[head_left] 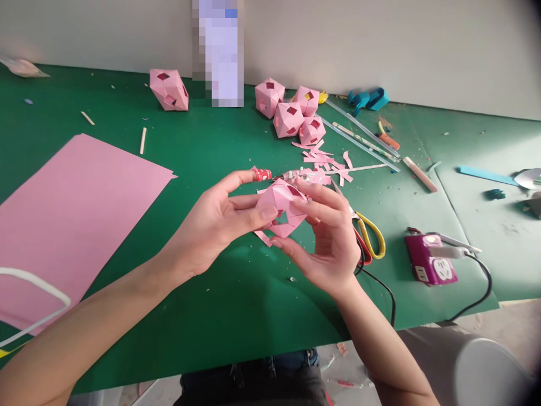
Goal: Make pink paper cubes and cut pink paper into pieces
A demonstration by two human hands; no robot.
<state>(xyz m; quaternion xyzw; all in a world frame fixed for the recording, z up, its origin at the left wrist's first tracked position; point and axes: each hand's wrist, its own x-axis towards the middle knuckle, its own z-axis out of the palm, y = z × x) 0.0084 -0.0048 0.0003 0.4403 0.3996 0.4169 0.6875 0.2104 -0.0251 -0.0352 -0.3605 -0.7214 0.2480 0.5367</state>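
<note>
Between both hands, above the green table, is a faceted pink paper ball [284,194] with cut-out openings. My left hand [224,214] grips its left side, thumb pressed on the near face; a red wrapping covers the tip of the index finger. On the other side my right hand [327,225] holds it with thumb below and fingers over the top right. Behind the ball lie pink paper strips [315,158] and a pink, white-trimmed tool, partly hidden. Scissors [372,234] with yellow and red handles rest beside my right hand.
Several finished-looking pink paper balls [288,119] stand at the back, another paper ball [169,89] further left. Large pink sheets [80,208] cover the left side. A purple power socket [431,259] with a plugged-in cable sits right. Clear sticks [359,141] lie at back right.
</note>
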